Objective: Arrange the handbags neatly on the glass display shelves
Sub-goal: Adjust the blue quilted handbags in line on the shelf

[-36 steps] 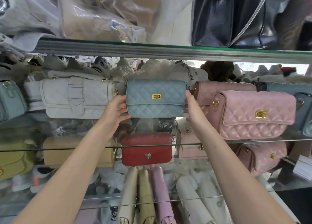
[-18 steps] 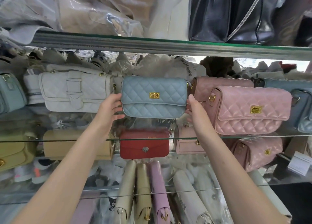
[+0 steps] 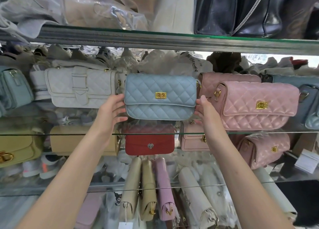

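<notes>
Blue quilted handbag [image 3: 159, 96] between white bag [image 3: 81, 87] and pink bag [image 3: 257, 104], ends clamped in fingers [image 3: 119, 97] of left hand [image 3: 111, 110], right hand [image 3: 206, 111]

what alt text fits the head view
The left hand and right hand hold a blue bag by its ends, between a white bag and a pink bag on a glass shelf. A red bag stands below it.
</notes>
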